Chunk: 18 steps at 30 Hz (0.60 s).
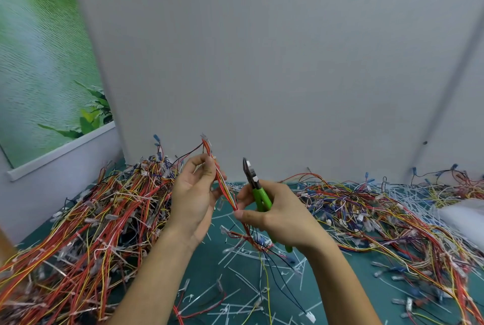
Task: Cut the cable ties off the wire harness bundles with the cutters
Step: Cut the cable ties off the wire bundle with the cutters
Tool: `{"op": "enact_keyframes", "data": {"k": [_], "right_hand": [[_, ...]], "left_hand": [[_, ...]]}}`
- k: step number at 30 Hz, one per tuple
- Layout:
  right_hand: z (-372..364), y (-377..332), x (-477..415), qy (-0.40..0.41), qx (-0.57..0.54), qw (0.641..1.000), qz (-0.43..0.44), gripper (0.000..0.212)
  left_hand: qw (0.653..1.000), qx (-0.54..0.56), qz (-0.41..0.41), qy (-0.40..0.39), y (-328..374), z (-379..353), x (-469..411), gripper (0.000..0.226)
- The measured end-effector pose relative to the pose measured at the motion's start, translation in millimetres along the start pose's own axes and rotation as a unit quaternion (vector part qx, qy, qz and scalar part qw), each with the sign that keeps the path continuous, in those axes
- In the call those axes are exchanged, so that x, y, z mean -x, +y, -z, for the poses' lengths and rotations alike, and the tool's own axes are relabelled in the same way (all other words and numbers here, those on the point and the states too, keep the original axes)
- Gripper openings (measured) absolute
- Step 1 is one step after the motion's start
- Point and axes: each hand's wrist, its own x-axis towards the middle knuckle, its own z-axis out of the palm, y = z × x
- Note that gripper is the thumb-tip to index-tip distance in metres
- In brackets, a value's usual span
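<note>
From the head view, the left hand point(195, 199) pinches the upper part of a harness point(225, 190) held upright above the mat point(201, 269). The right hand point(275, 216) grips the cutters point(255, 186), tips up and just right of the harness, while its thumb and forefinger pinch the harness lower down. Wire piles point(91, 220) flank both sides. Cut ties point(241, 281) litter the strip of mat between them, and the wall point(262, 63) stands close behind.

Between the left heap point(91, 220) and right heap point(379, 214), above the mat point(204, 267), our left hand point(193, 193) and right hand point(277, 216) hold the wire bundle point(224, 188) and cutters point(256, 187).
</note>
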Motion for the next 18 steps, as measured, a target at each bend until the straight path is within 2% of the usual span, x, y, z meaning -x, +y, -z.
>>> {"op": "enact_keyframes", "data": {"k": [4, 9, 11, 14, 16, 18], "right_hand": [[-1.1, 1.1, -1.1, 0.017, -0.028, 0.999, 0.010, 0.019], [0.1, 3.2, -1.4, 0.043, -0.072, 0.996, 0.034, 0.017], [1.0, 4.2, -1.6, 0.053, -0.071, 0.995, 0.047, 0.019], [2.4, 5.7, -2.0, 0.061, -0.058, 0.995, 0.056, 0.019], [3.7, 5.3, -2.3, 0.067, -0.048, 0.995, 0.059, 0.019], [3.6, 4.8, -2.7, 0.078, -0.034, 0.995, 0.061, 0.019]], "left_hand": [[0.998, -0.047, -0.021, 0.031, 3.4, 1.6, -1.5, 0.023], [0.978, -0.200, -0.034, 0.053, 3.7, 11.1, -5.4, 0.030], [0.968, -0.249, -0.020, 0.018, 4.7, 14.7, -5.6, 0.034], [0.939, -0.329, 0.018, -0.103, 6.2, 17.0, -2.7, 0.039], [0.923, -0.343, 0.024, -0.173, 5.6, 15.6, 0.7, 0.035], [0.920, -0.338, 0.008, -0.201, 3.9, 12.5, 3.2, 0.030]]}}
